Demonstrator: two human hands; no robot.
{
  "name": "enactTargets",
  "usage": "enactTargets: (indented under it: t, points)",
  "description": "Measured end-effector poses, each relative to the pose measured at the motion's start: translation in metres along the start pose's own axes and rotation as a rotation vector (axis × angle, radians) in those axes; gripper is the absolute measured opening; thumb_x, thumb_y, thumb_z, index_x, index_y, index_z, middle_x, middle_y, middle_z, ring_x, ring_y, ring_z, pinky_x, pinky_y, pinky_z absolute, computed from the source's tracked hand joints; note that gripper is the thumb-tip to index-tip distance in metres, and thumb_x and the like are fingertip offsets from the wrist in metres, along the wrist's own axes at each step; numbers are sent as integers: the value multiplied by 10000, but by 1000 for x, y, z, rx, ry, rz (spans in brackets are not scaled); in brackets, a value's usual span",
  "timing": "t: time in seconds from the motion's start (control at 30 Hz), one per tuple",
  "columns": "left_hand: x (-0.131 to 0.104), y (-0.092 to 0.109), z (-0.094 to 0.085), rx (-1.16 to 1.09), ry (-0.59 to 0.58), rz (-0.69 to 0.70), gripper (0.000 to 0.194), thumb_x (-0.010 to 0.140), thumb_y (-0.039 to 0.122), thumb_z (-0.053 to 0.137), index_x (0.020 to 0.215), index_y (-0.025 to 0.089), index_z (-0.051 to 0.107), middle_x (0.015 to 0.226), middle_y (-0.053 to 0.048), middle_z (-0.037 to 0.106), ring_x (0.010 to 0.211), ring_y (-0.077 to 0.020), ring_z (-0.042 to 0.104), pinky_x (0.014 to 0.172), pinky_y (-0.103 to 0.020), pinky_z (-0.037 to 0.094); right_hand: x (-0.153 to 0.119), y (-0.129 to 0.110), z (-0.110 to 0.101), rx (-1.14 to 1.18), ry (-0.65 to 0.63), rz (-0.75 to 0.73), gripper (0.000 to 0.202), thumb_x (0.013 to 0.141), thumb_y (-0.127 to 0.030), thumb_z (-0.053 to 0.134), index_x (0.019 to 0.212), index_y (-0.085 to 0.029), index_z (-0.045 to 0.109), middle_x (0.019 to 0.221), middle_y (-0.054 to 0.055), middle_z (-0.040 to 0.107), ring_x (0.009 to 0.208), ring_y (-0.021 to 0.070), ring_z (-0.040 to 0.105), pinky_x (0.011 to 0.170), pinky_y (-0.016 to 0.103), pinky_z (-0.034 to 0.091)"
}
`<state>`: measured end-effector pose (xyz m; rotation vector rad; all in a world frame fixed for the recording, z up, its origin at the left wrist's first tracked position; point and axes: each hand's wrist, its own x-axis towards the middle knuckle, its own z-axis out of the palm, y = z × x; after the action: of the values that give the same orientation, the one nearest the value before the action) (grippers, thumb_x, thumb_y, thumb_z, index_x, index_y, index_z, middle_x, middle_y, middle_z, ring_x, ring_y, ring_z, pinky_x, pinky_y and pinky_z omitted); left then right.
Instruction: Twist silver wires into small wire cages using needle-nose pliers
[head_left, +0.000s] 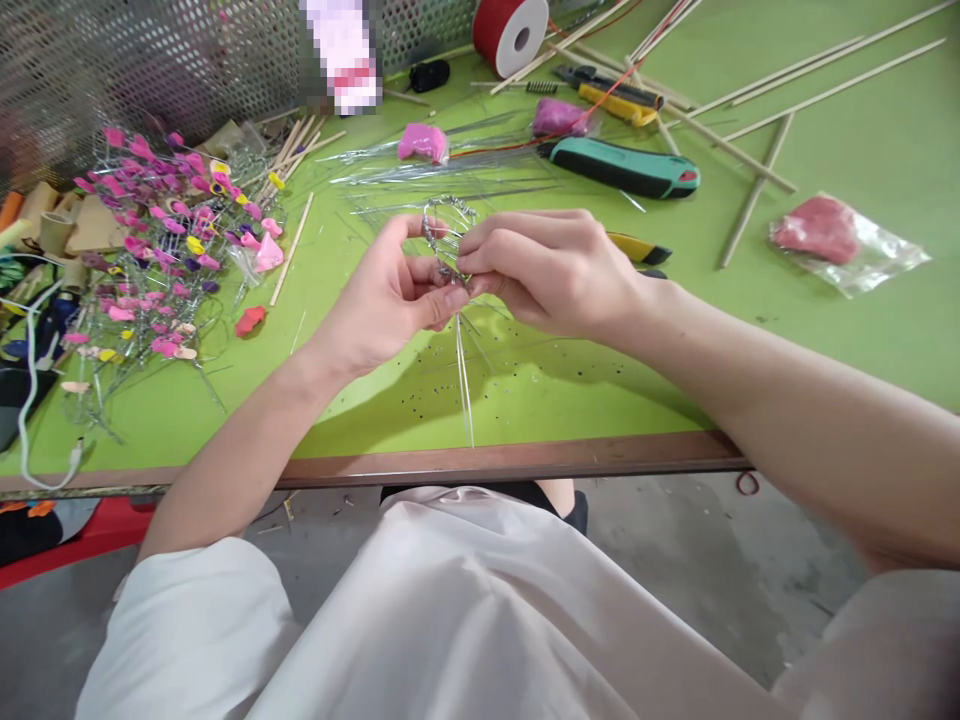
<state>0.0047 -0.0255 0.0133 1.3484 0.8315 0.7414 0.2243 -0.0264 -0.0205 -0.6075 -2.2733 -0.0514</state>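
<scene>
Between both hands, above the green table (570, 400), is a silvery twisted wire loop (429, 225) with long straight wire ends hanging down toward the table's front edge. My left hand (397, 290) pinches the bottom of the loop with thumb and fingers, its index finger curled at the loop's left side. My right hand (547, 265) is closed at the loop's right side, its fingertips pressed on the wire near my left thumb. Yellow-handled pliers (637, 248) lie partly hidden behind my right hand.
Pink and yellow flowers on wires (165, 240) are heaped at the left. Behind the hands lie loose wires (375, 165), a teal-handled tool (622, 167), a cutter (615, 95) and a red spool (510, 35). Wooden sticks (757, 190) and a bagged pink lump (817, 230) are at the right.
</scene>
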Motion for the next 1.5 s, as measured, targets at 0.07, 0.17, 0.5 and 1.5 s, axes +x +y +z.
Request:
enactTargets:
  t: [0.07, 0.17, 0.5, 1.5]
  points:
    - [-2, 2, 2, -24, 1, 0, 623, 744, 289, 1017, 1144, 260, 540, 684, 91, 663, 626, -90, 619, 593, -250, 422, 0, 1, 2, -7, 70, -6, 302, 1168, -347, 361, 1016, -211, 584, 954, 60, 642, 855, 188, 679, 741, 337, 536]
    - [-5, 7, 7, -80, -18, 11, 590, 747, 208, 995, 1085, 274, 515, 661, 95, 667, 589, -87, 582, 574, -245, 409, 1, -1, 1, 43, 102, 2, 279, 1155, -336, 390, 995, -220, 586, 934, 56, 657, 833, 186, 686, 723, 332, 540]
    - [-8, 6, 15, 1, 16, 17, 639, 758, 200, 976, 1182, 264, 504, 673, 110, 607, 575, -73, 560, 576, -205, 347, 7, -6, -2, 38, 50, 103, 337, 1127, -367, 408, 913, -226, 626, 905, 59, 655, 838, 200, 674, 732, 363, 556]
    - [-5, 1, 16, -109, -22, 0, 636, 661, 170, 1007, 1078, 269, 537, 675, 106, 633, 564, -87, 591, 533, -237, 406, 15, -9, -18, 46, 175, 192, 109, 997, -309, 658, 915, -280, 592, 851, -2, 736, 805, 191, 683, 745, 355, 590]
